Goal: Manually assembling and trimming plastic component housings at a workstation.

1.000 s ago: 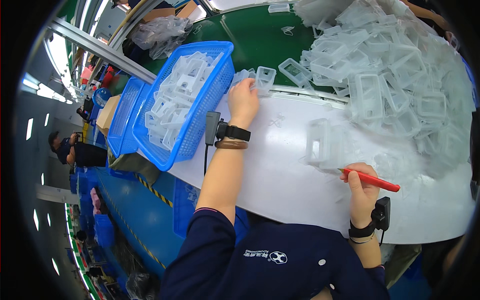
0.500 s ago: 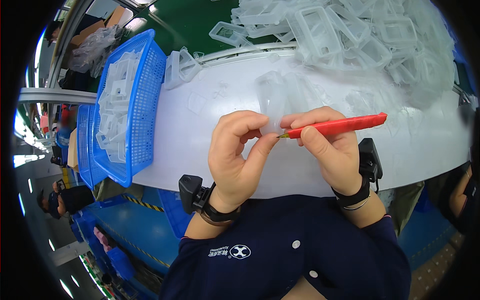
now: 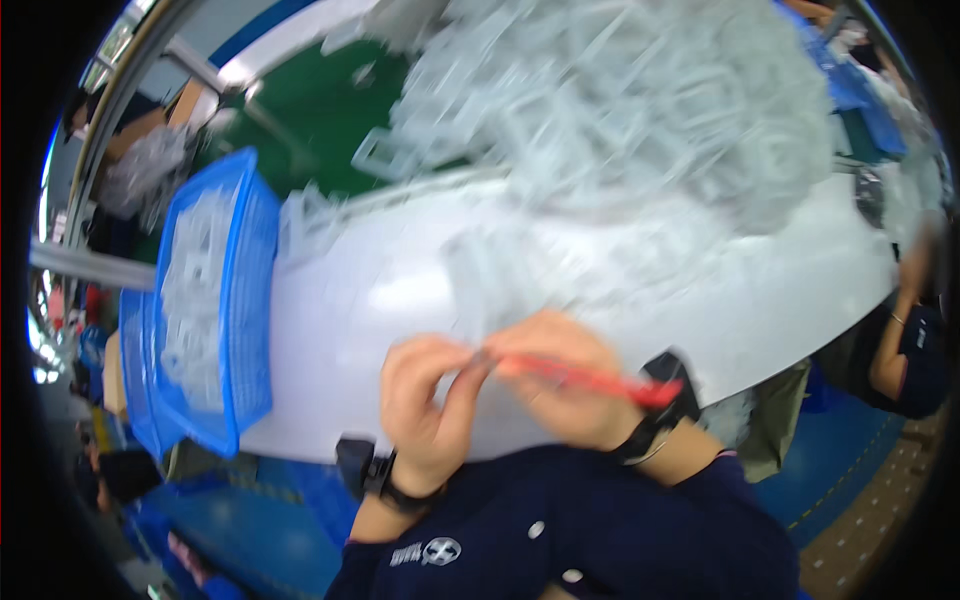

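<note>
My left hand [image 3: 428, 400] and my right hand [image 3: 565, 385] meet close to my chest, over the near edge of the white table [image 3: 380, 300]. The right hand grips a thin red tool [image 3: 590, 380] lying across its fingers, tip pointing left toward the left fingertips. A clear plastic piece [image 3: 490, 290] rises between the two hands, pinched by the left fingers; motion blur hides its shape. Both wrists wear black bands.
A big heap of clear plastic parts [image 3: 620, 110] covers the far side of the table. A blue basket [image 3: 215, 300] holding more clear parts stands at the left edge, another blue basket behind it. A person's arm [image 3: 900, 340] shows at the right.
The left hand came back from the basket area to meet the right hand near my body. Both hands now hold the clear piece and red tool together; the view has swung and blurred.
</note>
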The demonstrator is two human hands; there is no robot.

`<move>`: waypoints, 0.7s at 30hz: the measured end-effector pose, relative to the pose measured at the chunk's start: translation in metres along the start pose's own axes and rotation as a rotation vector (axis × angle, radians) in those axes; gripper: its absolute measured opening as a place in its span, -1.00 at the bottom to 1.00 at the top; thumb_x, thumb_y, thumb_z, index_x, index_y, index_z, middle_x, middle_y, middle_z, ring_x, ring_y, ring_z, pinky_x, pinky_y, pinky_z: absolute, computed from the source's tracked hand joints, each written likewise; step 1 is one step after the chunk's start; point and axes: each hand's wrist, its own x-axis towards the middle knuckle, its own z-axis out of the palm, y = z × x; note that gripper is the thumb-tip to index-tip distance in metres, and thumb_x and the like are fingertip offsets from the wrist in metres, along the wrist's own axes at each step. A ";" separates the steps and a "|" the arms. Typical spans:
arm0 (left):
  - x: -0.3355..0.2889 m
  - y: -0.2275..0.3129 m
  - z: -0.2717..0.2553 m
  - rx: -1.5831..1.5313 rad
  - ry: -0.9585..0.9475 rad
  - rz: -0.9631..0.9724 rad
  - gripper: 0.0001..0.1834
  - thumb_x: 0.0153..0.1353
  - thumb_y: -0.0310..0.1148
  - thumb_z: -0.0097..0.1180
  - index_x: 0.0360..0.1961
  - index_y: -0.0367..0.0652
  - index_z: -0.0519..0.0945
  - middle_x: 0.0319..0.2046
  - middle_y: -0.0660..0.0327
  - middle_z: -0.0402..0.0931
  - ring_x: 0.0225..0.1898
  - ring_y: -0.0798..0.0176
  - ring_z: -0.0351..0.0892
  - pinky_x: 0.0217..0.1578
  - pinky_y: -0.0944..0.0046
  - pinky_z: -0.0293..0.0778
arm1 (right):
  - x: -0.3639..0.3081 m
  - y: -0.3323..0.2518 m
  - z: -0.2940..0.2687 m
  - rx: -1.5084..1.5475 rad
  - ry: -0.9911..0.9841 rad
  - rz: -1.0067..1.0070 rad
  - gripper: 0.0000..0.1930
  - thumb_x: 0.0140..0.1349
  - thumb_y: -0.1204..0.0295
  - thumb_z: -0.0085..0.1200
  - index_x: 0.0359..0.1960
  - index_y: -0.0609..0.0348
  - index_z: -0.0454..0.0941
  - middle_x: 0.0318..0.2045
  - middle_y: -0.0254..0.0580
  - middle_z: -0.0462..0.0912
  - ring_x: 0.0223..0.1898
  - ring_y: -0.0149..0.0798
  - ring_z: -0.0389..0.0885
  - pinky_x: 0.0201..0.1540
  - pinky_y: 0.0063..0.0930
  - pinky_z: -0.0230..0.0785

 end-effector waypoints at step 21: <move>0.045 0.012 0.007 0.114 -0.043 0.409 -0.80 -0.12 -0.76 0.03 -0.45 -0.27 0.42 -0.39 0.06 0.48 -0.34 0.10 0.46 -0.29 0.25 0.39 | -0.002 -0.001 -0.093 0.626 -0.048 0.619 -0.81 0.15 0.32 0.05 -0.40 0.21 0.49 -0.14 -0.21 0.49 -0.16 -0.30 0.48 -0.10 -0.50 0.32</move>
